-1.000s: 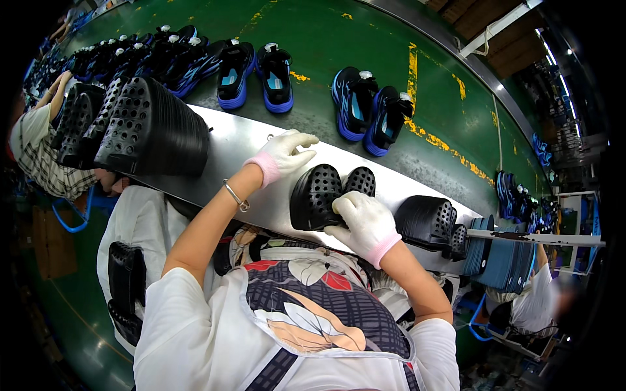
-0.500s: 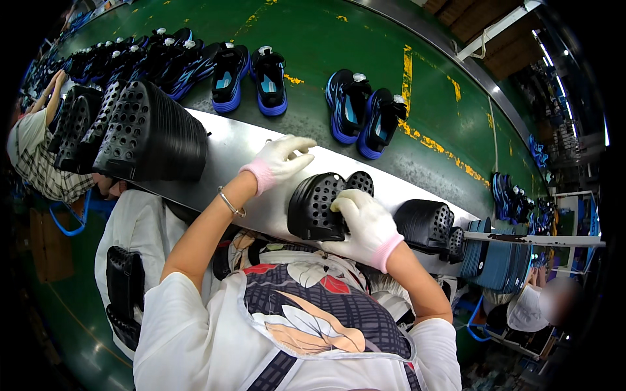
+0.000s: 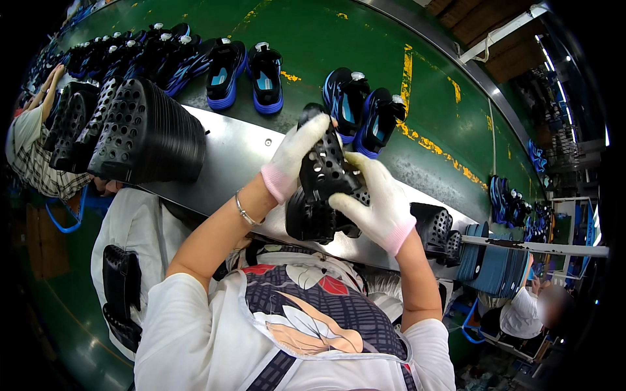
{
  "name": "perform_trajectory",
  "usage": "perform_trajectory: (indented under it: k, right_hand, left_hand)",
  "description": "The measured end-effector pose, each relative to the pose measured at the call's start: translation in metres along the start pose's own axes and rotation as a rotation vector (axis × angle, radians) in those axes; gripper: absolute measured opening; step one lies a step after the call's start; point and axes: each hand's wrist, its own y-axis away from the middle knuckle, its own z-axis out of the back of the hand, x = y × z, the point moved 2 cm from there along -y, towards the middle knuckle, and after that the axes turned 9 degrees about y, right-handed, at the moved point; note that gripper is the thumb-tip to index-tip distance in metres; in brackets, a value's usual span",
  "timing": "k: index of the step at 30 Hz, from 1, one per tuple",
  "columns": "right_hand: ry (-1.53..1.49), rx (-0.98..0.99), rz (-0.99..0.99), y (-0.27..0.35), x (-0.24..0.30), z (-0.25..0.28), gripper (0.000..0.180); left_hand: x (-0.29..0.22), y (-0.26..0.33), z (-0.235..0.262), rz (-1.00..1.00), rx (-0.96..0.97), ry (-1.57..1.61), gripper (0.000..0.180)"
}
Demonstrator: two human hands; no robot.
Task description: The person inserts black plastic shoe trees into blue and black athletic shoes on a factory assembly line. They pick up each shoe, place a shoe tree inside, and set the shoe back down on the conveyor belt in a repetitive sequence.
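Left hand (image 3: 295,156), in a white knit glove with pink cuff, grips the top of a black perforated rubber shoe upper (image 3: 324,168), lifted above the steel shelf (image 3: 228,156). Right hand (image 3: 377,202), gloved alike, clamps its lower side. More black uppers (image 3: 313,218) lie beneath.

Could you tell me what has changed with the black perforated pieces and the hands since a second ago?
Both gloved hands, left hand and right hand, have lifted one black perforated piece off the metal shelf and tilted it upright above the second piece. The blue shoes on the green belt have shifted left. The black stack stayed put.
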Motion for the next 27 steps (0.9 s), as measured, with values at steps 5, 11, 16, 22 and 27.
perform_trajectory:
  k: [5, 11, 16, 22, 27]
  right_hand:
    - [0.050, -0.061, -0.111, -0.012, -0.004, -0.012, 0.053]
    - [0.168, -0.074, -0.208, -0.036, -0.020, -0.006, 0.032]
    - [0.553, 0.004, -0.229, -0.064, -0.068, 0.021, 0.038]
    - [0.663, 0.293, -0.299, -0.129, -0.095, 0.043, 0.045]
    - [0.802, 0.345, -0.349, -0.176, -0.082, 0.026, 0.042]
  left_hand:
    - [0.008, -0.022, 0.002, -0.233, -0.082, -0.135, 0.025]
    - [0.007, -0.045, 0.004, -0.329, -0.262, -0.378, 0.029]
    - [0.023, -0.070, 0.049, -0.465, 0.208, -1.582, 0.043]
    - [0.038, -0.089, 0.049, -0.393, 0.198, -1.526, 0.045]
    - [0.040, -0.103, 0.053, -0.303, 0.144, -1.602, 0.047]
